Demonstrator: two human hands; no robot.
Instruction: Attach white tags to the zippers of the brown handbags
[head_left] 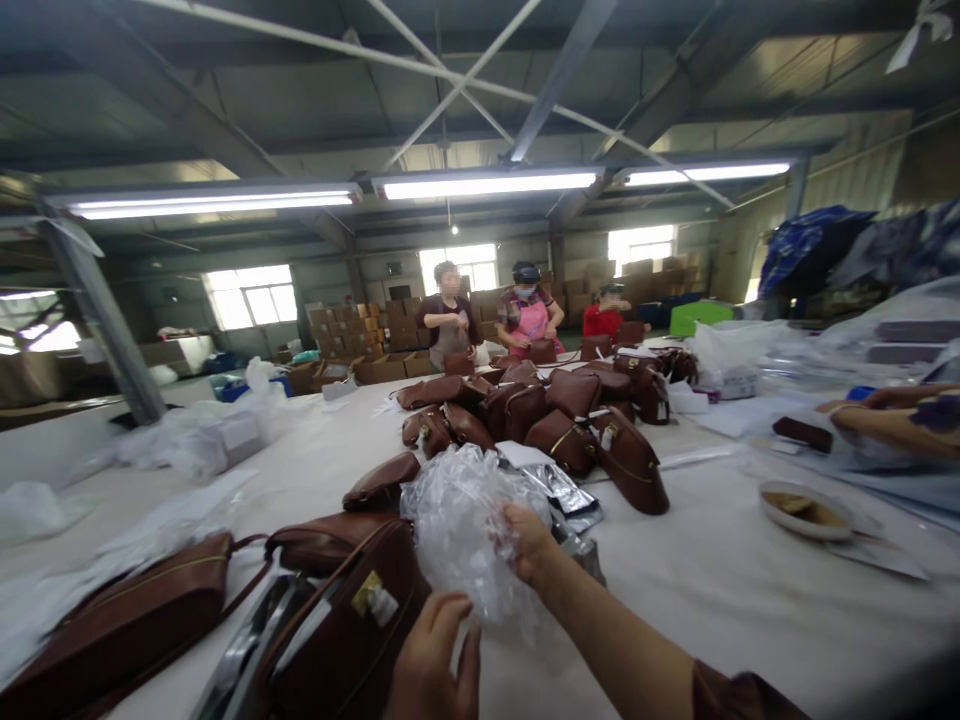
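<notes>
My right hand [525, 540] is closed on a crumpled bundle of clear plastic wrap [457, 530] above the white table. Lower and to the left, my left hand [439, 655] has its fingers apart and holds nothing. It is beside a brown leather bag [352, 620] with a partly wrapped metal clasp. Silver packaging [566, 490] lies just beyond my right hand. Another brown bag [150, 610] with a strap rests at the left.
Many brown bags [574, 395] are heaped mid-table [750, 610]. A round dish [806, 510] stands at the right, near another person's arms [892, 420]. Plastic bags [225, 435] lie at the left. Several people stand across the table.
</notes>
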